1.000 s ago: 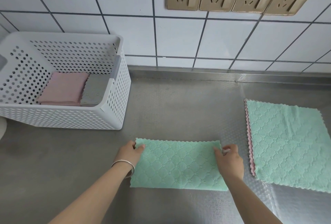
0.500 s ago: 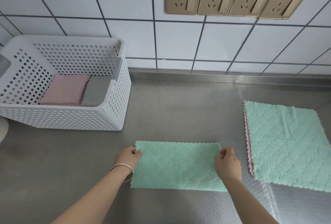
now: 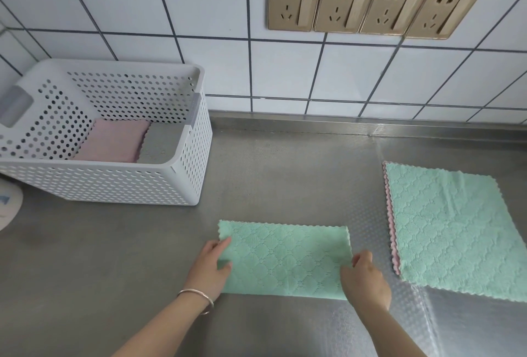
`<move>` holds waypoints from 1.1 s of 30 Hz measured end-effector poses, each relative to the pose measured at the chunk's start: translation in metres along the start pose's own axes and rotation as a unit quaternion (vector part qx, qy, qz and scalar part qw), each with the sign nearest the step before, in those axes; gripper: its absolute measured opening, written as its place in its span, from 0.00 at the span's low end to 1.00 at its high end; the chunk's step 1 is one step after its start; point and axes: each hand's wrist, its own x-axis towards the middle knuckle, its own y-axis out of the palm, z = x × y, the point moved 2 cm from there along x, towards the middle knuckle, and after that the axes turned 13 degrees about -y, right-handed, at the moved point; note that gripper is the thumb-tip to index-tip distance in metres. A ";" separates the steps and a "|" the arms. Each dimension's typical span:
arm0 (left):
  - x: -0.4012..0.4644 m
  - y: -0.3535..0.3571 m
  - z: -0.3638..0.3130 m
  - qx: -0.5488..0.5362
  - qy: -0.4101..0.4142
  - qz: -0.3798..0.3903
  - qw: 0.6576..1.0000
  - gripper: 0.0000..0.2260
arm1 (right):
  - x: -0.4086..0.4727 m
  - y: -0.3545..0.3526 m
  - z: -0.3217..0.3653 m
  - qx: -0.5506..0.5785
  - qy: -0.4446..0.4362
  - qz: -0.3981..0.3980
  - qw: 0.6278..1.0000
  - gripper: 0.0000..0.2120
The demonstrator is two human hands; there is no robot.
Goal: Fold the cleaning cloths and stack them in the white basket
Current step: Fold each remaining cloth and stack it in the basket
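Observation:
A green cleaning cloth (image 3: 285, 259), folded once into a long rectangle, lies flat on the steel counter in front of me. My left hand (image 3: 211, 265) holds its left edge, thumb on top. My right hand (image 3: 365, 277) pinches its right edge with curled fingers. To the right lies an unfolded green cloth (image 3: 450, 228) on top of a pink cloth (image 3: 388, 214), of which only the left edge shows. The white perforated basket (image 3: 182, 174) stands at the back left and holds a folded pink cloth (image 3: 114, 140) beside a folded grey cloth (image 3: 159, 142).
A tiled wall with a row of gold sockets (image 3: 373, 3) rises behind the counter. A white round object (image 3: 8, 202) peeks in at the left edge beside the basket. A raised steel lip (image 3: 342, 125) runs along the back of the counter.
Both hands have slid from the cloth's far corners toward me along its short edges. The cloth itself stays flat in place.

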 end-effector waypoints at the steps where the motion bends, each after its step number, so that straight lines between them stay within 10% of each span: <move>1: 0.001 0.002 0.001 0.023 0.005 -0.005 1.000 0.23 | -0.003 0.002 -0.001 -0.006 -0.006 -0.003 1.000 0.05; 8: -0.008 0.010 -0.003 0.232 0.093 -0.166 0.954 0.27 | -0.016 0.016 0.016 -0.196 -0.161 -0.050 0.966 0.19; 14: -0.011 0.045 -0.015 0.414 0.232 -0.087 0.876 0.28 | -0.023 0.058 0.052 -0.190 -0.310 -0.001 0.932 0.26; 33: -0.004 0.053 -0.025 0.412 0.198 -0.039 0.889 0.39 | -0.010 0.035 -0.012 -0.102 -0.212 -0.017 0.972 0.36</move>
